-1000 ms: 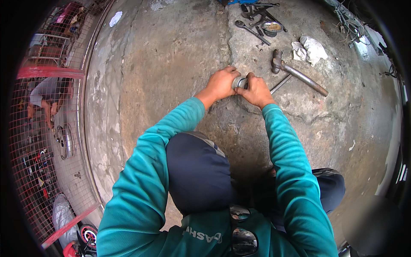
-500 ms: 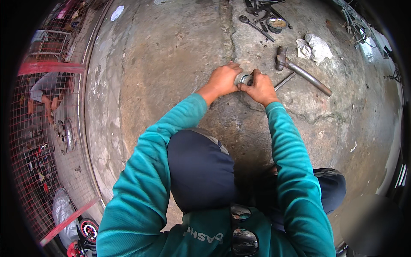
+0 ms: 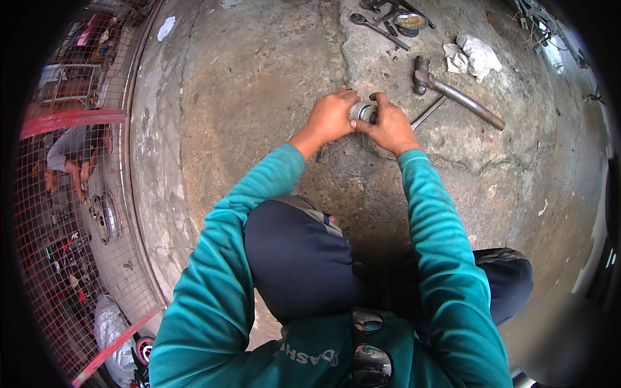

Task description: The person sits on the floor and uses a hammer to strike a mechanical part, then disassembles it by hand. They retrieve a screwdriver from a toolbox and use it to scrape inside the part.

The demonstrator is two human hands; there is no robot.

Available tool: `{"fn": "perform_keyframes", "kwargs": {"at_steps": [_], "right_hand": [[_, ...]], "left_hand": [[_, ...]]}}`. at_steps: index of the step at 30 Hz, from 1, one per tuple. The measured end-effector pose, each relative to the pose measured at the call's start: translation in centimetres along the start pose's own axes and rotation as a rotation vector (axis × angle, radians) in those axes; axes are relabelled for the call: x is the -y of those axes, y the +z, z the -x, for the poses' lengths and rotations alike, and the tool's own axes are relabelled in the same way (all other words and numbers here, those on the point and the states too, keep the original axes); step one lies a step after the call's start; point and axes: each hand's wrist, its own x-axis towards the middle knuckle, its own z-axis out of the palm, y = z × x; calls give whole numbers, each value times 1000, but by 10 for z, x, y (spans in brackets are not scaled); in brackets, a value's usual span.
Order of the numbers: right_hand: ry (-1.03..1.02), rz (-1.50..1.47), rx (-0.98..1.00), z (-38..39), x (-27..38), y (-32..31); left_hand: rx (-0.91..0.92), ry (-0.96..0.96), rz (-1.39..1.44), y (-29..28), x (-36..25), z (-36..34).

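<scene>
A short, round silvery metal part (image 3: 362,112) is between my hands, just above or against the concrete floor; which one, I cannot tell. Wrapped around its left side is my left hand (image 3: 331,116), with the fingers largely covering it. My right hand (image 3: 392,126) grips the other side, thumb at the near edge and index finger at the far edge, around a darker ring or opening. Close to the right hand lies a thin metal rod (image 3: 429,112), its near end hidden behind that hand. Beyond it rests a hammer (image 3: 457,94) with a long metal handle.
White rags (image 3: 477,58) lie past the hammer. A ratchet wrench (image 3: 380,32), a small tin of brownish paste (image 3: 411,21) and other dark tools lie farther off. Left stands a red-framed mesh fence (image 3: 71,123) with another person (image 3: 72,152) behind it. Cables (image 3: 540,29) hang at upper right.
My right hand's thumb and index finger have spread farther apart around the metal part's edge, showing more of the ring. Both hands still hold it. The view has shifted slightly.
</scene>
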Motion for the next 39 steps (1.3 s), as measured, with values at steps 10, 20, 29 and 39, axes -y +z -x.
{"fn": "perform_keyframes", "kwargs": {"at_steps": [10,20,29,39], "right_hand": [[83,-17,5,-9,-8,1],[-126,-132,-62,-1,-6,5],[46,-148,-34,-8,0,5],[-82,-168,-17,9,9,-2]], "left_hand": [[30,-68,-45,-6,-9,-2],[-209,-65,-86,7,-6,28],[-206,-92,-26,1,-9,31],[-274,-60,-33,-1,-12,43]]}}
